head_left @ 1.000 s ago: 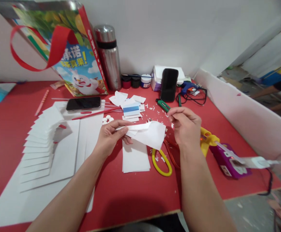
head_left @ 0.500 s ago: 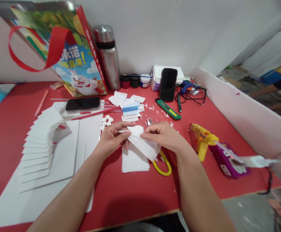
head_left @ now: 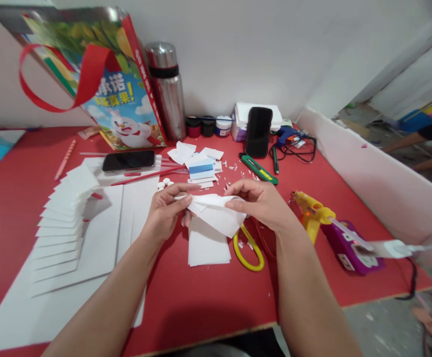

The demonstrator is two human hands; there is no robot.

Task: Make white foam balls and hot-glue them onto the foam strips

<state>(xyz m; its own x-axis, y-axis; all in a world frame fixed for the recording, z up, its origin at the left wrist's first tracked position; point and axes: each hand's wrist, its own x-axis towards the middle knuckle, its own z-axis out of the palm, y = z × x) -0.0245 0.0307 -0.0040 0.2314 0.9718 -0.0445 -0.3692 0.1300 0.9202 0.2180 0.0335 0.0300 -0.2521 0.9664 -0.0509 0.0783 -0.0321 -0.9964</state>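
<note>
A folded sheet of white paper [head_left: 217,215] is held up in front of me by both hands. My left hand [head_left: 167,208] pinches its left corner between thumb and fingers. At the right end my right hand [head_left: 258,203] grips the upper edge in the same way. Below it a stack of white paper pieces [head_left: 209,250] lies on the red table [head_left: 216,292], partly covered by the held sheet. Yellow-handled scissors [head_left: 248,267] lie beside my right hand, their blades hidden. Small white round pieces [head_left: 162,184] sit behind my left hand.
A stepped white card model [head_left: 57,228] stands on white sheets at left. Paper scraps [head_left: 201,171] and a green utility knife [head_left: 258,168] lie behind the hands. A yellow glue gun [head_left: 312,213] and purple box [head_left: 353,248] are at right. A phone [head_left: 128,160] and steel flask [head_left: 167,91] stand farther back.
My hands have moved slightly apart, and the paper between them is spread wider with its upper edge more level. The view has shifted a little.
</note>
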